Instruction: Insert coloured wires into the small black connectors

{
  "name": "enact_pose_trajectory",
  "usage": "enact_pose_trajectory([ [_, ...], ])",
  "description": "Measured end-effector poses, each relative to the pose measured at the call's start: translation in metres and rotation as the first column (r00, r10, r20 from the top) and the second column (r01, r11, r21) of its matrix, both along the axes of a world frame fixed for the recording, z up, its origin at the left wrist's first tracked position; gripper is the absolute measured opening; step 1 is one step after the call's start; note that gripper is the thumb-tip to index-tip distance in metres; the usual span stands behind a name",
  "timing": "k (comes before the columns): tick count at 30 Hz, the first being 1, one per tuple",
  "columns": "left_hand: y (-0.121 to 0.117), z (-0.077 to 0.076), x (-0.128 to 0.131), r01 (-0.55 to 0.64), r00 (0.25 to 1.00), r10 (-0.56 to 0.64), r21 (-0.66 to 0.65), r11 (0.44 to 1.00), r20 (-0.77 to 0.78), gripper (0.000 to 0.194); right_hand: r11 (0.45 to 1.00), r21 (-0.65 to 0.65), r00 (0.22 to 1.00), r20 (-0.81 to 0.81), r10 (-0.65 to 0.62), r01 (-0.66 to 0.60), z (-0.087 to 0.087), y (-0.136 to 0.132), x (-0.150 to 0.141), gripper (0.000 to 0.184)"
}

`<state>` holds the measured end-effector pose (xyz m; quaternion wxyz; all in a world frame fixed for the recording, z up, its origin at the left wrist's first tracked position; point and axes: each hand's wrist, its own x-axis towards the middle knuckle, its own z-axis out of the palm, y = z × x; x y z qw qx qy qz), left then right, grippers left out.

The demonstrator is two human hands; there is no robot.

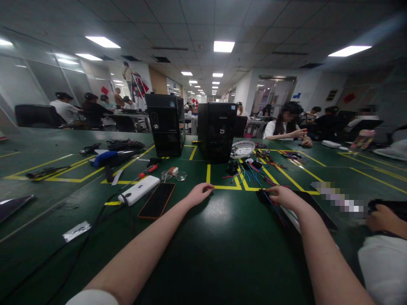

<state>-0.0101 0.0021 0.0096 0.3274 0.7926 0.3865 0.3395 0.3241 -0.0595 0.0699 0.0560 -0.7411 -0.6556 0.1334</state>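
Observation:
My left hand (201,195) rests on the green table with loosely bent fingers and nothing visible in it. My right hand (282,197) has its thumb and fingers closed at a black connector (263,196) with red and blue wires trailing from it toward me. Just beyond lies a bundle of loose coloured wires (251,168) with black plugs. Under my right forearm is a dark flat panel (314,207), partly hidden. Left of my left hand lies a phone (157,201) in an orange-brown case, beside a white power bank (140,189).
Two black computer towers (165,127) stand upright ahead. A white basket (243,149), a red-handled screwdriver (148,170), glasses (180,176) and black cables (124,145) lie around. At the right edge is another person's hand (386,220). Yellow tape lines (227,187) mark the table.

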Motion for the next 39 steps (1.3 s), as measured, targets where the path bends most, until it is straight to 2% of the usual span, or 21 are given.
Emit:
enact_pose_trajectory([
  [10,-0.001,0.001,-0.001,0.004,1.000,-0.004,-0.012,1.000,0.000,0.021,0.997,-0.018,0.984,-0.166,0.072,-0.076,-0.004,0.000,-0.007,0.039],
  [17,0.001,-0.003,-0.001,0.002,1.000,-0.002,-0.010,1.000,0.005,0.022,0.960,0.010,0.926,-0.262,0.273,-0.281,-0.004,0.000,-0.049,0.043],
  [20,-0.001,-0.001,-0.002,0.008,1.000,-0.007,0.038,0.999,-0.016,0.024,0.940,0.033,0.893,-0.302,0.333,-0.339,-0.005,-0.002,-0.069,0.043],
  [24,-0.009,0.009,0.004,0.070,0.997,-0.062,0.198,0.978,-0.050,0.031,0.904,0.058,0.842,-0.343,0.417,-0.424,-0.007,-0.005,-0.089,0.042],
  [26,-0.013,0.015,0.012,0.101,0.995,-0.101,0.246,0.964,-0.013,0.032,0.886,0.058,0.813,-0.373,0.446,-0.460,-0.008,-0.007,-0.096,0.042],
  [29,-0.017,0.019,0.026,0.172,0.984,-0.176,0.246,0.954,-0.004,0.034,0.865,0.056,0.780,-0.408,0.475,-0.498,-0.008,-0.009,-0.105,0.041],
  [32,-0.018,0.016,0.035,0.239,0.971,-0.237,0.215,0.947,-0.038,0.035,0.857,0.075,0.779,-0.382,0.496,-0.509,-0.007,-0.011,-0.110,0.038],
  [39,-0.018,0.006,0.035,0.280,0.959,-0.264,0.197,0.939,-0.107,0.032,0.857,0.047,0.770,-0.417,0.483,-0.513,-0.009,-0.010,-0.108,0.043],
])
